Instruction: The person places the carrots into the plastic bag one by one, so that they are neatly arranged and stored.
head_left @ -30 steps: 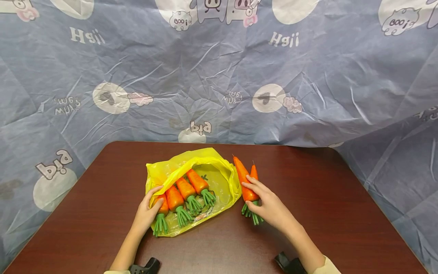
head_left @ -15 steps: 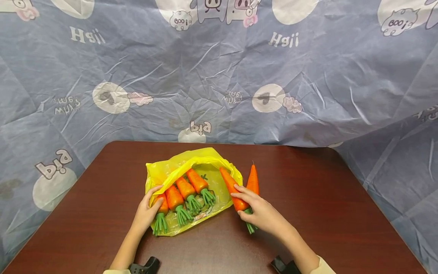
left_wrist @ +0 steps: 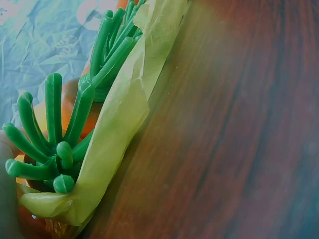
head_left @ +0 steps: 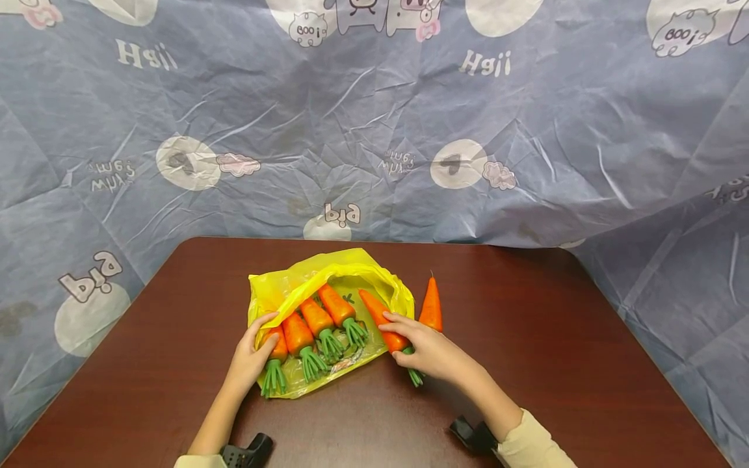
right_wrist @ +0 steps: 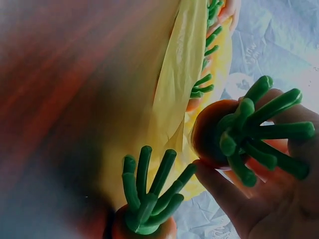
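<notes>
A yellow plastic bag (head_left: 374,354) lies on its side with its mouth spread wide. Inside it several orange carrots (head_left: 298,333) with green stem stubs rest in a row, stems toward the person. My left hand (head_left: 248,357) holds the bag's rim at the left, its thumb over the leftmost carrot (head_left: 275,348). In the right hand (head_left: 430,348) is another carrot (head_left: 370,305), gripped near its stem end, with its tip inside the bag's mouth. One more carrot (head_left: 432,305) lies just right of the bag, partly behind the right hand; its stems (right_wrist: 149,204) show in the right wrist view.
Everything sits on a dark reddish-brown table (head_left: 550,364) with rounded far corners. A wrinkled blue-grey printed cloth (head_left: 374,130) hangs behind and along the right side. Black wrist devices (head_left: 248,452) are on both forearms.
The right hand has lifted one carrot from beside the other and carried it left into the bag's mouth. The left hand stays on the rim. The head view has tilted down slightly.
</notes>
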`<state>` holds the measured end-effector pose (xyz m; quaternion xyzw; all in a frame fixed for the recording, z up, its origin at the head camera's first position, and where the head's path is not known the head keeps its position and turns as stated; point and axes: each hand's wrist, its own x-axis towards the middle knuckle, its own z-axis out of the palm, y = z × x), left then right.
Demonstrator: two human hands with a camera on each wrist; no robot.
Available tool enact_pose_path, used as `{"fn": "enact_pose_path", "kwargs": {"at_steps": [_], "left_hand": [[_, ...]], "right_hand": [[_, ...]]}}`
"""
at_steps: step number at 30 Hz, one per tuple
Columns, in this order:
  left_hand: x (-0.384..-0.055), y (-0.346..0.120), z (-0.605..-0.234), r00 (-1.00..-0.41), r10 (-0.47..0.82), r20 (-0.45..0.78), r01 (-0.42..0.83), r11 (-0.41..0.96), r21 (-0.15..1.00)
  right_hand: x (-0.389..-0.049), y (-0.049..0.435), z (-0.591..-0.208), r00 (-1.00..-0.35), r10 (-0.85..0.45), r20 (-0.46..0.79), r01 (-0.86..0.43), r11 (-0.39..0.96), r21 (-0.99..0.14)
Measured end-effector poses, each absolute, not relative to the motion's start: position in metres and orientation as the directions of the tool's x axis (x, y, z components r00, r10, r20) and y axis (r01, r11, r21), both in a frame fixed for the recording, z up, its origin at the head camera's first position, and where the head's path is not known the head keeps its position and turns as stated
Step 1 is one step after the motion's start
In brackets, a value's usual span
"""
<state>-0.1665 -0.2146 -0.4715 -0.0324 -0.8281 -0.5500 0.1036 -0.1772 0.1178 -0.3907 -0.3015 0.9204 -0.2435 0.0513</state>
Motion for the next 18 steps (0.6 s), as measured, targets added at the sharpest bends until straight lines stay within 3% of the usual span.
{"fn": "enact_pose_path", "kwargs": {"at_steps": [18], "left_hand": [[-0.167,-0.215,-0.471,-0.976,-0.053,0.212,0.174,0.398,0.901]], "right_hand": [[-0.225,0.086,-0.39,-0.764,-0.642,-0.063,-0.557,0.706,-0.437]]}}
